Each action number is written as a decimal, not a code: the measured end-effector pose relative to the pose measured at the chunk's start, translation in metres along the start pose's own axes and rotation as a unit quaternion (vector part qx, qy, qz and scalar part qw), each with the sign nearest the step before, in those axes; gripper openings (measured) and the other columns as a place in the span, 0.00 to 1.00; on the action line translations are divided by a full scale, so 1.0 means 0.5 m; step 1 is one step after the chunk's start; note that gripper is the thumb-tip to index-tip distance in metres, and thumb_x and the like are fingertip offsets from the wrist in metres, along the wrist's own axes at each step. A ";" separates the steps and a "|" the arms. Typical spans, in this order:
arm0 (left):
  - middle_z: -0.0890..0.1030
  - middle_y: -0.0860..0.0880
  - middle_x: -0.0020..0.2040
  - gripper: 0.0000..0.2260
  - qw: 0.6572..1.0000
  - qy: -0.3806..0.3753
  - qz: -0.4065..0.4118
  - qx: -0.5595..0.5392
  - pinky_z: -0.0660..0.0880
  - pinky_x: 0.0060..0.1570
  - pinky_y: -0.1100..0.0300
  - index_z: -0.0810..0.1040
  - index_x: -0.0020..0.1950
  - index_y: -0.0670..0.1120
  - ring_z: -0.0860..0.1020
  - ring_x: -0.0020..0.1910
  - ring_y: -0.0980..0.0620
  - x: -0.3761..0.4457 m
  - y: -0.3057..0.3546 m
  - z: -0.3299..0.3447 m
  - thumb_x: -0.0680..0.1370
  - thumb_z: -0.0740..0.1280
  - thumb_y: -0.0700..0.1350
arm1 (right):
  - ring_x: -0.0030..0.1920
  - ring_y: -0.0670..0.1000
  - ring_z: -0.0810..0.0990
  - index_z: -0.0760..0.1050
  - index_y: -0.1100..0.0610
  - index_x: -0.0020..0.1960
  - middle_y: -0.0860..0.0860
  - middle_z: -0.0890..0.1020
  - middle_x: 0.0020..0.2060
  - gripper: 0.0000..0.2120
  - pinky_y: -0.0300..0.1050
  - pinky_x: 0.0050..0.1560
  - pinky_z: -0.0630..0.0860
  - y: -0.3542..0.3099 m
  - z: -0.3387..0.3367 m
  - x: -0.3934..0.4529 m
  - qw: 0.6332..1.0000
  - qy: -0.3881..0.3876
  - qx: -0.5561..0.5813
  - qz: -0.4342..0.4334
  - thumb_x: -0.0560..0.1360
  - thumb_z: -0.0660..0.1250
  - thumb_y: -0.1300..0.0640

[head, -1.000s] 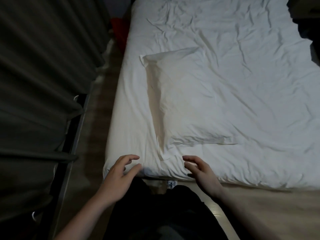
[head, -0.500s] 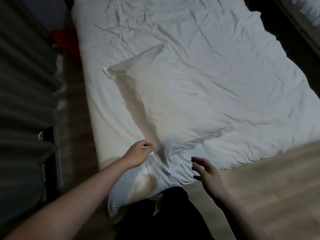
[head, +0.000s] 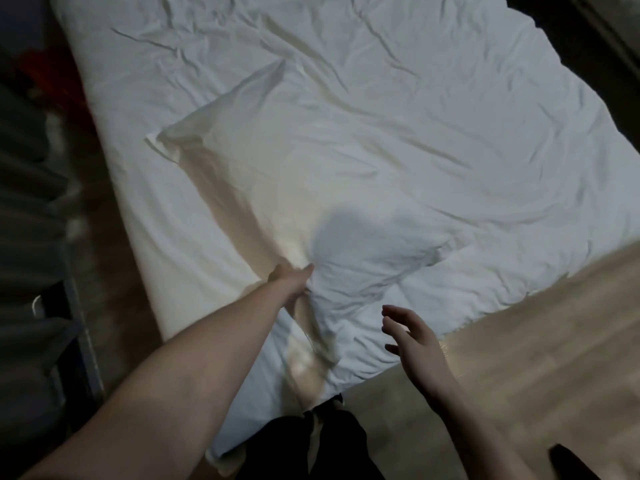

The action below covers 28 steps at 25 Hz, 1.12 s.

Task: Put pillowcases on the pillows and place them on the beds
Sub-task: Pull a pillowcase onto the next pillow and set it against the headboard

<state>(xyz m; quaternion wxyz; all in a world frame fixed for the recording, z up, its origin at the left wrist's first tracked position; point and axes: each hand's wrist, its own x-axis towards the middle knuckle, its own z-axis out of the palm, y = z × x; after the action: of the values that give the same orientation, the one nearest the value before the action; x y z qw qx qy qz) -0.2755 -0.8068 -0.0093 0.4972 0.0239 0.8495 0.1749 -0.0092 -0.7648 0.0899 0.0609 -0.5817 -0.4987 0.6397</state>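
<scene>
A white pillow in a white pillowcase (head: 311,174) lies flat on the white bed (head: 450,81), its long side running from upper left to lower right. My left hand (head: 289,280) reaches out over the bed's near edge and pinches the pillowcase fabric at the pillow's near end, bunching it into folds. My right hand (head: 410,336) hovers with fingers spread above the bed's near edge, to the right of that bunched fabric, touching nothing. The pillowcase's loose end trails toward me over the mattress edge.
A dark curtain (head: 31,209) hangs along the left with a metal frame post (head: 78,306) beside it. A red object (head: 45,74) lies on the floor at upper left. Wooden floor (head: 519,358) runs along the bed's right near side.
My left hand has gone from hovering at the mattress edge to gripping the pillowcase further in. The view has swung left and tilted. My right hand stays spread in the air.
</scene>
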 end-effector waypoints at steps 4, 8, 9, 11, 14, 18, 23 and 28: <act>0.84 0.38 0.41 0.17 0.990 0.033 0.115 0.079 0.74 0.41 0.53 0.75 0.35 0.44 0.83 0.44 0.39 -0.043 -0.017 -0.050 0.79 0.65 0.52 | 0.61 0.46 0.83 0.80 0.49 0.65 0.43 0.83 0.62 0.12 0.51 0.60 0.82 -0.052 -0.022 0.037 0.999 0.021 -0.038 -0.027 0.82 0.68 0.54; 0.80 0.46 0.26 0.18 0.985 -0.026 0.146 -0.086 0.72 0.37 0.53 0.76 0.30 0.45 0.77 0.30 0.46 -0.164 -0.067 -0.137 0.80 0.67 0.48 | 0.65 0.50 0.78 0.77 0.51 0.69 0.49 0.79 0.67 0.17 0.49 0.62 0.75 -0.118 -0.040 0.084 0.978 0.115 -0.133 -0.111 0.81 0.70 0.52; 0.79 0.47 0.26 0.18 0.982 -0.062 0.143 -0.104 0.69 0.37 0.55 0.76 0.30 0.45 0.74 0.31 0.48 -0.196 -0.084 -0.154 0.80 0.68 0.48 | 0.67 0.51 0.76 0.75 0.52 0.71 0.50 0.78 0.69 0.20 0.50 0.65 0.74 -0.123 -0.041 0.104 0.972 0.125 -0.159 -0.121 0.80 0.70 0.50; 0.80 0.46 0.29 0.19 0.980 -0.123 0.142 -0.065 0.66 0.38 0.57 0.79 0.33 0.42 0.73 0.30 0.50 -0.244 -0.140 -0.170 0.77 0.68 0.54 | 0.72 0.54 0.73 0.70 0.53 0.76 0.53 0.74 0.74 0.27 0.56 0.73 0.72 -0.110 -0.031 0.151 0.970 0.104 -0.202 -0.083 0.80 0.69 0.45; 0.82 0.54 0.30 0.17 0.976 -0.146 0.121 0.104 0.69 0.36 0.61 0.81 0.35 0.44 0.76 0.27 0.62 -0.259 -0.238 -0.152 0.79 0.66 0.53 | 0.76 0.61 0.71 0.61 0.54 0.82 0.59 0.68 0.79 0.38 0.56 0.76 0.69 -0.047 0.003 0.208 0.971 0.016 -0.231 0.064 0.79 0.68 0.39; 0.86 0.54 0.34 0.17 0.982 -0.123 0.013 0.143 0.72 0.39 0.60 0.81 0.34 0.49 0.81 0.35 0.58 -0.214 -0.312 -0.140 0.81 0.64 0.50 | 0.79 0.62 0.66 0.54 0.59 0.84 0.60 0.66 0.80 0.46 0.53 0.78 0.63 0.037 0.067 0.247 0.950 -0.060 -0.278 0.130 0.78 0.67 0.35; 0.85 0.51 0.37 0.15 0.975 -0.080 0.036 0.203 0.75 0.42 0.58 0.79 0.35 0.47 0.82 0.38 0.53 -0.198 -0.314 -0.144 0.78 0.66 0.54 | 0.65 0.61 0.81 0.75 0.63 0.71 0.60 0.81 0.67 0.38 0.53 0.68 0.75 -0.019 0.085 0.284 0.945 -0.095 -0.285 0.126 0.72 0.76 0.38; 0.84 0.54 0.36 0.10 0.990 -0.005 0.120 0.071 0.79 0.47 0.57 0.82 0.37 0.47 0.84 0.41 0.54 -0.259 -0.259 -0.151 0.74 0.69 0.51 | 0.31 0.53 0.85 0.84 0.62 0.36 0.56 0.88 0.32 0.11 0.49 0.36 0.80 -0.153 0.119 0.179 0.943 -0.184 -0.274 -0.033 0.69 0.80 0.55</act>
<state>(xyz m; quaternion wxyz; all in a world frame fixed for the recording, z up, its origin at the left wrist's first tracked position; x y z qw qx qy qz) -0.2574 -0.9765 0.0913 0.4744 0.1616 0.8481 0.1718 -0.1238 -0.7014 0.0726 -0.1731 -0.4310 -0.6763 0.5718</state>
